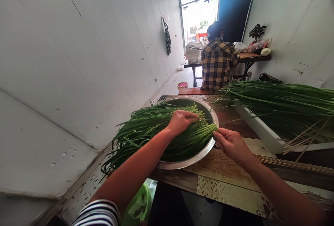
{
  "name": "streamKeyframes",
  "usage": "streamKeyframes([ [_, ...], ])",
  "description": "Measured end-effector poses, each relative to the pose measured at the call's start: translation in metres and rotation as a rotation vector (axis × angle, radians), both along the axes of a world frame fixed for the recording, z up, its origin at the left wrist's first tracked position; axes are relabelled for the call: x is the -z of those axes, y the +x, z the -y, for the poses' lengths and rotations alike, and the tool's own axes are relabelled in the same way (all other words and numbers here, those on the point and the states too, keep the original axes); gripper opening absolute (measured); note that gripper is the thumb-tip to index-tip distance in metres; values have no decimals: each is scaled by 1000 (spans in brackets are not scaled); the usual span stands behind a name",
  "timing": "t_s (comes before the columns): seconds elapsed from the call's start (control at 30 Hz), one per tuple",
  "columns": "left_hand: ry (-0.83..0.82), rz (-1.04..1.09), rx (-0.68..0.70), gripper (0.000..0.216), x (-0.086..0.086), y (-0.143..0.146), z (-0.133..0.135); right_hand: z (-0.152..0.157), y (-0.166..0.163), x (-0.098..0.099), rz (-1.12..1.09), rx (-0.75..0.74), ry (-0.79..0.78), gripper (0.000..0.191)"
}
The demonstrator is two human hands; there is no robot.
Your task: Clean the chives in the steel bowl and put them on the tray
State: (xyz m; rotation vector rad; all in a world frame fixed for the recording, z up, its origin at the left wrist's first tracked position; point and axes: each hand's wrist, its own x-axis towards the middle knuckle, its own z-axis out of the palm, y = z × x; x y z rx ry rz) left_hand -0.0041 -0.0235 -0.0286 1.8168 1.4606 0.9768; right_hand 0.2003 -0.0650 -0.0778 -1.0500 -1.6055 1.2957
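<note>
Garlic chives (146, 125) with long green leaves lie across a metal basin (191, 162), their pale stem ends to the right and leaves hanging over the left rim. My left hand (181, 121) is closed in a pinch on chive stems above the basin. At the basin's right rim, my right hand (232, 144) pinches the cut ends of a small bunch between thumb and fingers. A thin pale line crosses the stems between the hands; whether it is a skewer or a stem I cannot tell.
More chives (287, 97) are heaped on a white tray (261, 128) at right, with several thin bamboo skewers (305, 139) at its near side. A green-lined bin (138, 205) stands below the wooden table (224, 184). A person in a plaid shirt (216, 62) sits ahead, back turned.
</note>
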Motion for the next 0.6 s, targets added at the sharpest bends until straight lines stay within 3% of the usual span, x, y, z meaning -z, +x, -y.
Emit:
streamKeyframes([
  [0.23, 3, -34, 54, 20, 1, 3, 4, 1, -2, -4, 1, 16, 2, 37],
  [0.43, -46, -154, 284, 21, -14, 10, 16, 1, -2, -4, 14, 29, 16, 36],
  [0.5, 7, -204, 240, 21, -18, 6, 14, 0, -1, -3, 7, 23, 2, 35],
  [0.6, 144, -378, 16, 21, -15, -4, 2, 0, -1, -3, -19, 0, -20, 34],
])
